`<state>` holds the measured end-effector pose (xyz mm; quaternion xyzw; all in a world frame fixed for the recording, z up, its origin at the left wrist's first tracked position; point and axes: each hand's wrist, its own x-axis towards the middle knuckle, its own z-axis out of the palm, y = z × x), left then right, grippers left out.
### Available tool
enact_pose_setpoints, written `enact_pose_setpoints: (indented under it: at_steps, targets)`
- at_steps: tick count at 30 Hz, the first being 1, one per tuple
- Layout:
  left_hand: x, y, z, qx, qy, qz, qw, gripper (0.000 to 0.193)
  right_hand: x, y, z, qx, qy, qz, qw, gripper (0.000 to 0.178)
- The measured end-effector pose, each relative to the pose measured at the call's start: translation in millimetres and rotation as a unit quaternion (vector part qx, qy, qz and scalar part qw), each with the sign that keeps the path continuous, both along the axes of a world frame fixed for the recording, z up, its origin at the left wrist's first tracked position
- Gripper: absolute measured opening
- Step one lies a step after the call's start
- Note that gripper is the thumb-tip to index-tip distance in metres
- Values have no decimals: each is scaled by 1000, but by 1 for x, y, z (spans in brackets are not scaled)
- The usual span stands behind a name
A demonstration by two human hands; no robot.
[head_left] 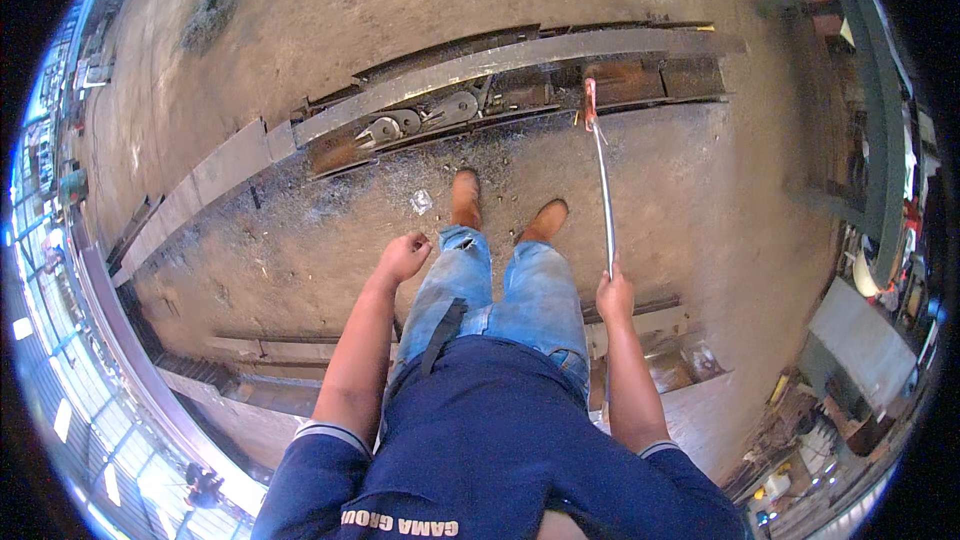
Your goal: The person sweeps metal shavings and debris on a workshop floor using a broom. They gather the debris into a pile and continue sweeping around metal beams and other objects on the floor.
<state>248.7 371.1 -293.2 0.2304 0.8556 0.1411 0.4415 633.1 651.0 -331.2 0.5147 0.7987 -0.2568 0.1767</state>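
My right hand is wrapped round the lower end of a long silver pole. At the pole's far end is a reddish-orange head, whose exact kind I cannot make out. This head is over a long steel beam that lies across the floor ahead of my boots. My left hand hangs beside my left thigh with its fingers curled in, and nothing shows in it. Round metal plates with holes sit in the beam's channel, left of the pole's head.
A crumpled whitish scrap and small debris are on the floor near my left boot. Behind my legs lies another steel beam. On the right are a dark green steel frame and a grey sheet.
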Motion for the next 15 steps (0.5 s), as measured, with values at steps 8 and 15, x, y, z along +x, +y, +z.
enact_pose_setpoints:
  at_steps: [8, 15]
  targets:
    - [-35, -37, -29, -43, -6, -43, 998, 33, -85, 5, -22, -34, -41, -60, 997, 69]
    - [-85, -60, -37, -53, -27, -71, 996, 34, -52, -47, -20, 40, -22, 9, 999, 67]
